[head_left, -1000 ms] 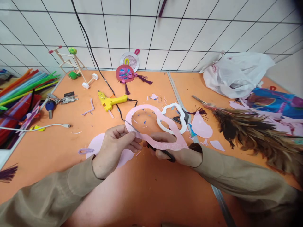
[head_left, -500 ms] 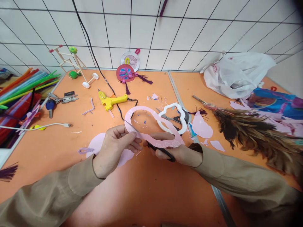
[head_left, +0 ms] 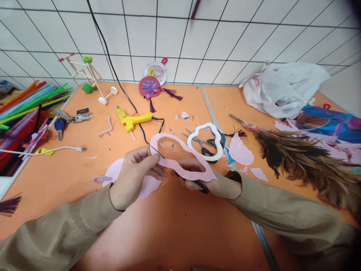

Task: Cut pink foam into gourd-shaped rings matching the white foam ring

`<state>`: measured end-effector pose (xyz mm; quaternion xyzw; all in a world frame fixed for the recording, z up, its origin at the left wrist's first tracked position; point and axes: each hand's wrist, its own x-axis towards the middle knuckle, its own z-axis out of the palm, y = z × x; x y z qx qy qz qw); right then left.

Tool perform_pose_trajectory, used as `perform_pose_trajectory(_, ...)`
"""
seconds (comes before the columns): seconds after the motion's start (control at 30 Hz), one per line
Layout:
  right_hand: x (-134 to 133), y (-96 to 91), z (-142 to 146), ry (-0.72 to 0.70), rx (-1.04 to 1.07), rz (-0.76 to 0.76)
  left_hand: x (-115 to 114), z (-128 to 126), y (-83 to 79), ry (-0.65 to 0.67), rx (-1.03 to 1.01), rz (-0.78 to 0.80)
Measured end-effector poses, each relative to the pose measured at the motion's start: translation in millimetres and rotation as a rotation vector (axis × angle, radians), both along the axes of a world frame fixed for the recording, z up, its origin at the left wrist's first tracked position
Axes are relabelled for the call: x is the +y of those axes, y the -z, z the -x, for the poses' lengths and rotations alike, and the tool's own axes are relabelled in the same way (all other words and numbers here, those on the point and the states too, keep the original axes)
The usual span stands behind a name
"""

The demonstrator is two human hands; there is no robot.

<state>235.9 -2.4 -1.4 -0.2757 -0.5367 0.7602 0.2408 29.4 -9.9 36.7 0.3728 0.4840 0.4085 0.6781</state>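
Observation:
My left hand (head_left: 135,175) pinches the near edge of a pink gourd-shaped paper ring (head_left: 184,173), held just above the orange table (head_left: 70,177). My right hand (head_left: 207,180) is partly hidden behind that ring; its fingers are closed through the black handles of a pair of scissors (head_left: 197,184). The thin blade tip pokes up at the ring's inner edge near my left fingers. A white gourd-shaped frame (head_left: 216,140) lies flat beyond, on top of a second pair of scissors (head_left: 201,145).
A yellow glue gun (head_left: 132,120) with a black cord lies mid-table. Keys (head_left: 70,119), a white cable and pipe cleaners (head_left: 25,109) sit left. Pink paper offcuts (head_left: 239,152), a feather duster (head_left: 304,158) and a white plastic bag (head_left: 282,88) are right. Round ornaments (head_left: 149,87) lean at the tiled wall.
The pink ring has tilted down and drawn closer to me, looking smaller and flatter. It has uncovered the white frame and the second scissors. Both hands kept their grips.

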Motion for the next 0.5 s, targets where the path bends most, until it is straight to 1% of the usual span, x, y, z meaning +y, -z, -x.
perform_pose_trajectory(0.27,-0.1,-10.2,1.0,-0.002,-0.056,-0.019,-1.9,0.4,0.9,0.025,0.042,-0.016)
perform_pose_trajectory(0.4,-0.3,-7.6,1.1,0.007,-0.049,-0.039,-2.6,0.0,0.5,0.037,0.037,-0.012)
perform_pose_trajectory(0.5,-0.4,-4.1,0.4,-0.002,-0.084,-0.063,-2.4,-0.5,-0.1,0.025,0.023,-0.011)
